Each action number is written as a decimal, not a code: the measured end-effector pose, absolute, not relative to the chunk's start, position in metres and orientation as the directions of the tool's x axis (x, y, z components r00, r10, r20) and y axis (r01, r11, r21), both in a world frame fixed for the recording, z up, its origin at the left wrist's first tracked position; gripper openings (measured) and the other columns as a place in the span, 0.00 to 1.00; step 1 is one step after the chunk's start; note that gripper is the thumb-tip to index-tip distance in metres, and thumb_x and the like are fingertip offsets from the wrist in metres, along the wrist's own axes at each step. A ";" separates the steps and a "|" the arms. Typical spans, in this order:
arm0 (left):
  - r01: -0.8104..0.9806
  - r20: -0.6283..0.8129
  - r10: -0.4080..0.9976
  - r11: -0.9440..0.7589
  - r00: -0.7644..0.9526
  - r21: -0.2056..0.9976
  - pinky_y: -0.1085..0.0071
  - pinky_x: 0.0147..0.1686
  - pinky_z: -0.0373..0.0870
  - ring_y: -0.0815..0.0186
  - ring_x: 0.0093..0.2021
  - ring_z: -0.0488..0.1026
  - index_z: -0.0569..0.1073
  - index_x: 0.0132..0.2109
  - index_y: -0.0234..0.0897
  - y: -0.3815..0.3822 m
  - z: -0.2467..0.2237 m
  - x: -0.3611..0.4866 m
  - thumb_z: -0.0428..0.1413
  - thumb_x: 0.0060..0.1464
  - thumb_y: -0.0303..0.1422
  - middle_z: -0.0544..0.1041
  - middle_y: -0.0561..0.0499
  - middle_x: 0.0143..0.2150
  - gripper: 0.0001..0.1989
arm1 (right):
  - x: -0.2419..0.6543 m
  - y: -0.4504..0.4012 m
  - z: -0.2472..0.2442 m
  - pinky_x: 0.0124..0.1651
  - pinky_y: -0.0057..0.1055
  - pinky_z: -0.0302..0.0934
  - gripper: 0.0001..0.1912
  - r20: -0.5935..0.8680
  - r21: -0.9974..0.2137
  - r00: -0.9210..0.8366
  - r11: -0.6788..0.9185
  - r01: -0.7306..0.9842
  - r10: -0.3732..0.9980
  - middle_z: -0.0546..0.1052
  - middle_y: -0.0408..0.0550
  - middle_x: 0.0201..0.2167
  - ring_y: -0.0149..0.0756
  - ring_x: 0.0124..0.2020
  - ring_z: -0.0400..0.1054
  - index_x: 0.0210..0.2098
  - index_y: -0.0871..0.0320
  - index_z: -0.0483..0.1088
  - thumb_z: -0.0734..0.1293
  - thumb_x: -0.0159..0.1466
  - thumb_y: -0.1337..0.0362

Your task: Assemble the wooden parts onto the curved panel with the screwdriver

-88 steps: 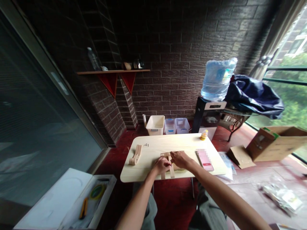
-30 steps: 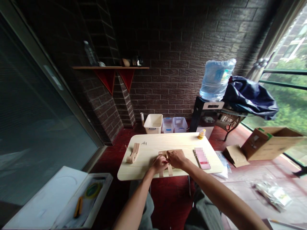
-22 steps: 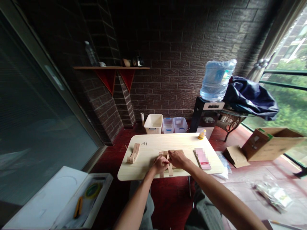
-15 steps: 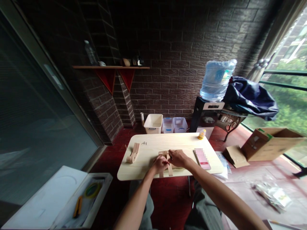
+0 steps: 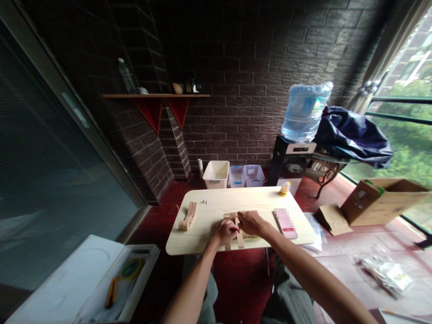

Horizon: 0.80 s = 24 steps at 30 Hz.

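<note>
One left hand and one right hand sit side by side in my view's lower middle, fingers curled nearly closed at a slatted wooden piece on the pale table; I cannot tell what they pinch. Farther left lies a curved wooden part.

Our view turns slightly right.
The table appears farther left; compared with a second ago, our right hand sits slightly farther right.

Matt wooden strips, rough brick wall
</note>
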State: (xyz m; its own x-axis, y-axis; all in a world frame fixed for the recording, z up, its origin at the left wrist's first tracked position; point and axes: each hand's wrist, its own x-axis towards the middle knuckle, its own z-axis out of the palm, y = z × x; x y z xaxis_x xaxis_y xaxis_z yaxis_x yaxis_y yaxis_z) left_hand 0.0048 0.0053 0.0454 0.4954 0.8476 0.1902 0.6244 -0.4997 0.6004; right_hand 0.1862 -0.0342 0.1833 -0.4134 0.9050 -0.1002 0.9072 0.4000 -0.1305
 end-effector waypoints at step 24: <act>0.644 0.189 0.854 -0.495 0.485 0.583 0.65 0.53 0.70 0.60 0.49 0.76 0.83 0.36 0.43 0.003 0.049 0.003 0.58 0.49 0.27 0.83 0.51 0.40 0.10 | 0.188 -0.033 0.183 0.43 0.35 0.65 0.15 -0.094 -0.131 -0.398 0.385 0.914 0.913 0.81 0.61 0.47 0.49 0.47 0.78 0.53 0.60 0.69 0.63 0.68 0.62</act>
State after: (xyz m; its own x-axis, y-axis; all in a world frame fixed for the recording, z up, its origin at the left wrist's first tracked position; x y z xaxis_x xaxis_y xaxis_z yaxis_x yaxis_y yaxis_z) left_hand 0.0033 0.0034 0.0486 0.4854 0.8536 0.1892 0.6439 -0.4954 0.5831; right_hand 0.1879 -0.0330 0.1826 -0.3977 0.9127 -0.0937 0.9137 0.3848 -0.1307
